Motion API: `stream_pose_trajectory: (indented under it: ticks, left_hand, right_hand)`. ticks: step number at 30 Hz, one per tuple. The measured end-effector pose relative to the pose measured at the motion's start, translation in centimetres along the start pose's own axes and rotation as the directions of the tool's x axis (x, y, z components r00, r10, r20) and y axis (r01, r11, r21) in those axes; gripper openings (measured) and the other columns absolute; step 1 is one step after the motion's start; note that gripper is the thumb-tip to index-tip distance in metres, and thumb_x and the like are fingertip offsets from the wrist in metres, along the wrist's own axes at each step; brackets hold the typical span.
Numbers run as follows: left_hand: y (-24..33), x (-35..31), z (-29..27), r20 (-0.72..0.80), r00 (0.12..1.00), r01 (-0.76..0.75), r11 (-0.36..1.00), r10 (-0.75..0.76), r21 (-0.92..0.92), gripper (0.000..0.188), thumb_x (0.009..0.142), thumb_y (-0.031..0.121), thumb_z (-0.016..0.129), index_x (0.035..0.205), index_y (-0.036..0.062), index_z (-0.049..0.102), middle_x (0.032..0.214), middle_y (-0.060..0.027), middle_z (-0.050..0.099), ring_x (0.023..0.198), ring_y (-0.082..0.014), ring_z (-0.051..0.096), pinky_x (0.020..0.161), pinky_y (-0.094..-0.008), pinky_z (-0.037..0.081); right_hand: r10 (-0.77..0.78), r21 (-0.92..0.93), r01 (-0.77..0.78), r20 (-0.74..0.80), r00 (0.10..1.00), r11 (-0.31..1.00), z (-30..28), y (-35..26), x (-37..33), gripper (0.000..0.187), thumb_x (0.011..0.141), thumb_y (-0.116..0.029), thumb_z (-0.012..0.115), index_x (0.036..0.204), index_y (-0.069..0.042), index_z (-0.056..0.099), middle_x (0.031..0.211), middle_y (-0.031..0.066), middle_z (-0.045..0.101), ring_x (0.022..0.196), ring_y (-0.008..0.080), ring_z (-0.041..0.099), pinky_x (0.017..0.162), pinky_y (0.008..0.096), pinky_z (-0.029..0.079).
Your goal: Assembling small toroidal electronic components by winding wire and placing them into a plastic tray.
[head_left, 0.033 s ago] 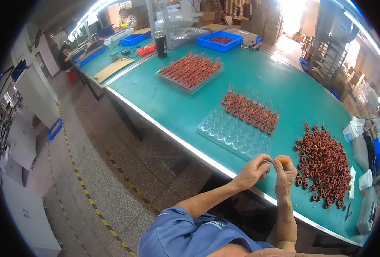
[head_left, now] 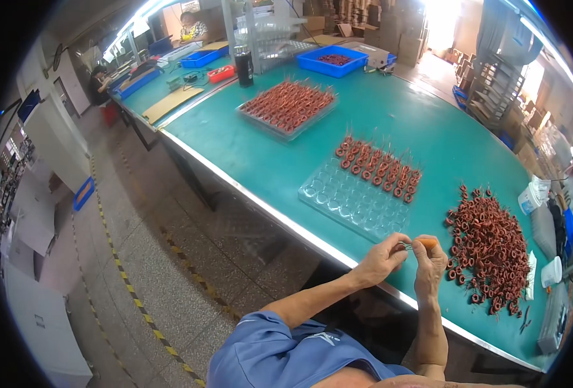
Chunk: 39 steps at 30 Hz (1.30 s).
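My left hand (head_left: 385,257) and my right hand (head_left: 429,264) are close together over the front edge of the green table. The left fingers pinch thin wire leads (head_left: 405,245) that run toward the right hand. At the right fingertips is an orange piece (head_left: 427,242); whether it is held or covers a finger I cannot tell. The right fingers are closed, and what they grip is hidden. Just beyond my hands lies a clear tray (head_left: 345,202) with round pockets, its far rows filled with red wire-wound rings (head_left: 378,169). A big heap of such rings (head_left: 490,249) sits to the right.
A second clear tray full of red rings (head_left: 286,107) stands farther back, near a black tumbler (head_left: 244,68). Behind it is a blue bin (head_left: 332,61). White tubs (head_left: 550,272) and small tweezers (head_left: 525,319) lie at the right. Two people sit at far-left benches.
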State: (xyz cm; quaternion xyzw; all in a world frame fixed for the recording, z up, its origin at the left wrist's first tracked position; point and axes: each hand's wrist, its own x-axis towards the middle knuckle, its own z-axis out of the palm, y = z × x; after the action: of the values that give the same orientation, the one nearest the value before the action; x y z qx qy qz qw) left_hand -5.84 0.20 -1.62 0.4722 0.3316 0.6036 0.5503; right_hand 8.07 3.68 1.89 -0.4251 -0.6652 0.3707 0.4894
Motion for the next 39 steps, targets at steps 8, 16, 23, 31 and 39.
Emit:
stream_pose_trajectory:
  ticks: [8,16,23,31,39]
  left_hand:
    - [1.1,-0.5,0.8,0.084,0.996,-0.032,0.99,0.021,0.136,0.019,0.097,0.009,0.052,0.115,0.0024,0.052,0.075,-0.0005,0.053,0.064,-0.0073,0.052,0.058,-0.0239,0.044]
    - [0.6,-0.1,2.0,0.048,0.999,-0.023,0.995,0.018,0.102,0.027,0.097,0.01,0.054,0.121,-0.0002,0.048,0.081,-0.0018,0.057,0.065,-0.007,0.056,0.059,-0.0222,0.049]
    - [0.8,-0.6,4.4,0.102,0.995,-0.03,0.992,0.018,0.121,0.024,0.096,0.008,0.054,0.118,-0.0003,0.05,0.076,-0.0028,0.057,0.064,-0.0079,0.055,0.058,-0.0235,0.047]
    - [0.7,-2.0,3.6,0.105,0.99,-0.117,0.951,0.091,0.287,0.025,0.095,0.006,0.053,0.118,-0.0008,0.049,0.079,-0.004,0.058,0.064,-0.0083,0.053,0.056,-0.0248,0.047]
    - [1.0,-1.0,1.7,0.304,0.899,0.26,0.943,-0.314,0.206,0.04,0.105,0.035,0.035,0.104,0.0008,0.054,0.064,-0.0052,0.052,0.048,-0.0153,0.056,0.043,-0.0256,0.044]
  right_hand:
    - [0.229,0.606,-0.266,0.14,0.963,0.75,-1.6,3.3,-0.7,0.014,0.09,-0.014,0.065,0.093,0.0,0.065,0.09,0.0026,0.063,0.084,0.0103,0.056,0.074,0.0232,0.044]
    - [0.2,0.459,-0.173,-0.01,0.98,0.871,-2.7,2.9,-2.7,0.031,0.098,-0.027,0.057,0.111,0.001,0.06,0.1,0.0067,0.065,0.09,0.0119,0.061,0.073,0.0235,0.047]
    - [0.154,0.339,-0.122,-0.071,0.986,0.933,-2.9,3.4,-4.0,0.031,0.097,-0.028,0.059,0.095,0.002,0.066,0.075,0.0024,0.063,0.066,0.0088,0.057,0.061,0.0227,0.046]
    - [0.252,0.518,-0.188,-0.055,0.966,0.834,-3.6,1.4,-4.9,0.028,0.095,-0.023,0.059,0.088,0.003,0.067,0.072,0.0075,0.065,0.06,0.0114,0.057,0.058,0.0233,0.044]
    - [0.185,0.269,-0.183,0.017,0.983,0.946,-5.0,1.6,-4.5,0.019,0.093,-0.015,0.059,0.101,0.002,0.062,0.072,0.0033,0.06,0.057,0.0079,0.054,0.052,0.0225,0.046]
